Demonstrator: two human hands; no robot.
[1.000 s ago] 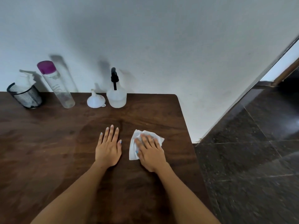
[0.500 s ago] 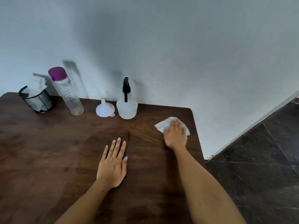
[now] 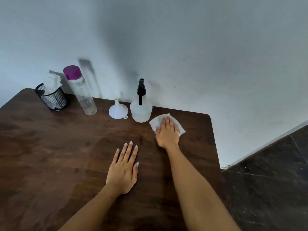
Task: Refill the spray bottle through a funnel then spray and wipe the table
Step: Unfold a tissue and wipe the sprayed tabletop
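My right hand [image 3: 167, 133] presses flat on a white tissue [image 3: 180, 129] on the dark wooden table [image 3: 50, 155], just right of the spray bottle [image 3: 141, 110], which has a clear body and a black trigger head. A white funnel [image 3: 118, 110] stands mouth-down to the left of the bottle. My left hand [image 3: 124, 170] lies flat on the table with fingers apart, holding nothing. Damp streaks show on the wood around the hands.
A tall clear water bottle [image 3: 80, 92] with a purple cap stands at the back left, beside a black mesh cup [image 3: 51, 98] holding white tissues. The grey wall runs behind the table. The table's right edge [image 3: 215, 147] drops to a dark tiled floor [image 3: 270, 189].
My right hand slid the tissue from the table's near middle to the far right, then a little left toward the spray bottle. My left hand stayed flat on the table.
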